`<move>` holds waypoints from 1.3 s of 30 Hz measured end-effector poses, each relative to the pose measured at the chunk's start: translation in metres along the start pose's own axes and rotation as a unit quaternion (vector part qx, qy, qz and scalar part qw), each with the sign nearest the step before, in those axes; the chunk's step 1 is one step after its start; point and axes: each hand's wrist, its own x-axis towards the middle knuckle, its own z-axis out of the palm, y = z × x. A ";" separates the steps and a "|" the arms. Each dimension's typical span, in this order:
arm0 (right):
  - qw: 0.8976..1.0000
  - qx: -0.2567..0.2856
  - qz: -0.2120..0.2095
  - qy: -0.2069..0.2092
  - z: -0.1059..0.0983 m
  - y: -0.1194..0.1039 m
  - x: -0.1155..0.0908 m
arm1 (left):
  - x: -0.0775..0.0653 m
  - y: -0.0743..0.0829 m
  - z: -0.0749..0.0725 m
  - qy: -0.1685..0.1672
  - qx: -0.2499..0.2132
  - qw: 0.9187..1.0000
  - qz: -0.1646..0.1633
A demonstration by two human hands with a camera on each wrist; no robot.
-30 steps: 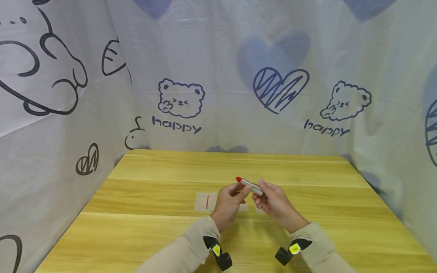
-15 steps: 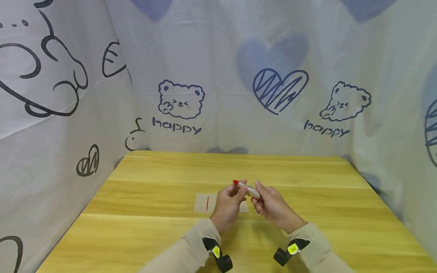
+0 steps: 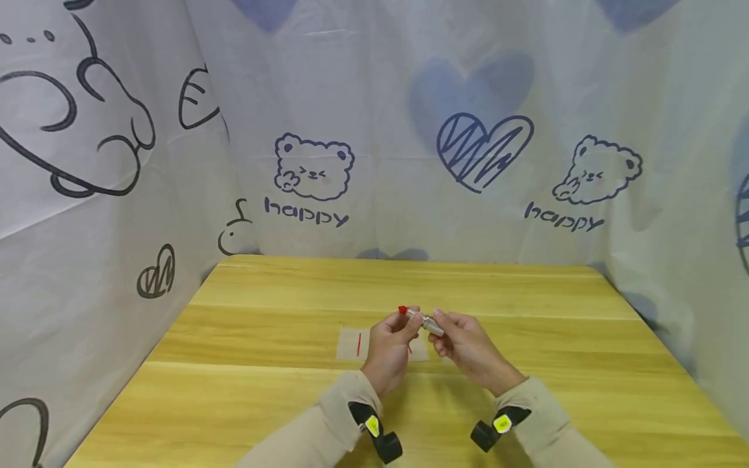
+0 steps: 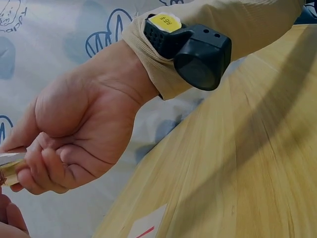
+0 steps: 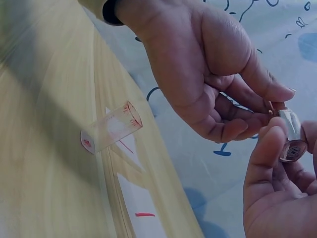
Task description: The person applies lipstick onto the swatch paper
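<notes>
Both hands hold one lipstick point(image 3: 433, 325) above the table, its red tip pointing up and left in the head view. My left hand point(image 3: 389, 354) pinches the upper part of the tube between thumb and fingers. Curled around the silver base is my right hand point(image 3: 475, 354); in the left wrist view that right hand point(image 4: 86, 119) grips the shiny tube at the left edge. The right wrist view shows the tube's base point(image 5: 293, 150) between the right fingers, while the left fingers partly hide the upper end.
On the wooden table point(image 3: 246, 396), pale paper pieces point(image 3: 346, 344) with red strokes lie behind the left hand. A clear cylindrical cap point(image 5: 111, 128) appears near the papers in the right wrist view. White printed curtains point(image 3: 374, 130) enclose the back and sides.
My left thumb and fingers have moved onto the upper tube, covering more of it. The lipstick has shifted slightly left. My right hand keeps its grip on the base.
</notes>
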 end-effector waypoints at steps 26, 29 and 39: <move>0.999 -0.001 0.016 -0.037 -0.006 -0.004 0.002 | -0.002 -0.001 0.006 0.042 -0.006 0.999 -0.022; 0.999 0.000 0.026 -0.044 -0.007 -0.004 0.002 | -0.003 -0.002 0.005 0.045 0.004 0.999 -0.019; 0.998 -0.063 -0.013 0.025 -0.003 0.000 0.002 | -0.003 -0.003 0.005 0.073 0.032 0.996 -0.027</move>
